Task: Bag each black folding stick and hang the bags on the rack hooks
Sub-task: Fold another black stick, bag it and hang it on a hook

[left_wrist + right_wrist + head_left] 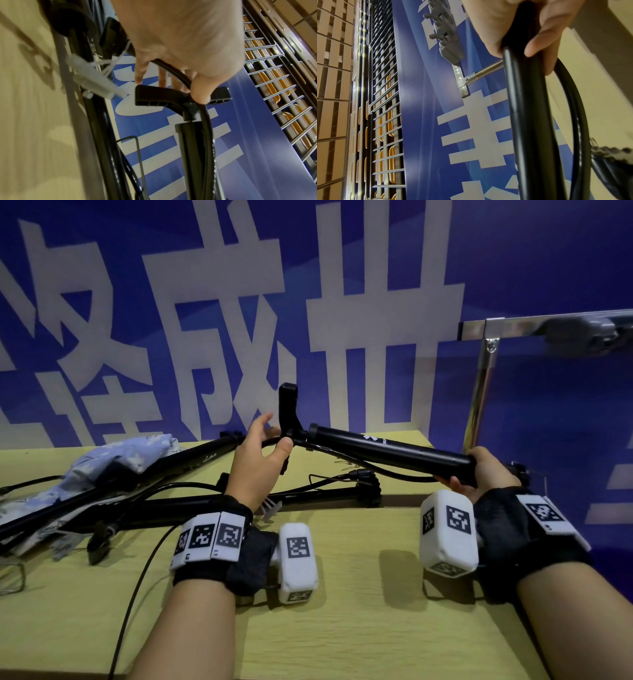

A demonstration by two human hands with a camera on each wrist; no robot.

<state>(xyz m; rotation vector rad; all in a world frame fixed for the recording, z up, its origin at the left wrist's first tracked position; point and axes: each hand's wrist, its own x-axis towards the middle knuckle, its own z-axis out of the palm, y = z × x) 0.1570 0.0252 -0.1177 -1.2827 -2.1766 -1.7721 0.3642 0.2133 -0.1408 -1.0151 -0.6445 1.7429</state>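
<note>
right hand point(486, 470) grips black stick point(390, 451) barrel | left hand point(255, 460) pinches its hose by T-handle, fingers spread | blue cloth bags point(113, 460) far-left worktop point(342, 628), contents unclear

Left hand point(257, 463), right hand point(486, 470): bare forearms; black fabric wrist wraps point(236, 546); white bands of square black-and-white coded markers point(209, 537); white rounded plastic wrist camera housings point(297, 561), marker-printed; thin black cable point(137, 587).

Held stick point(390, 451) spans above the table point(342, 628) between left hand point(255, 463) and right hand point(486, 470). More sticks point(191, 505) lie on the table behind-left, bag point(113, 457) over them. Rack point(486, 371) stands far right, banner point(205, 302) behind.
</note>
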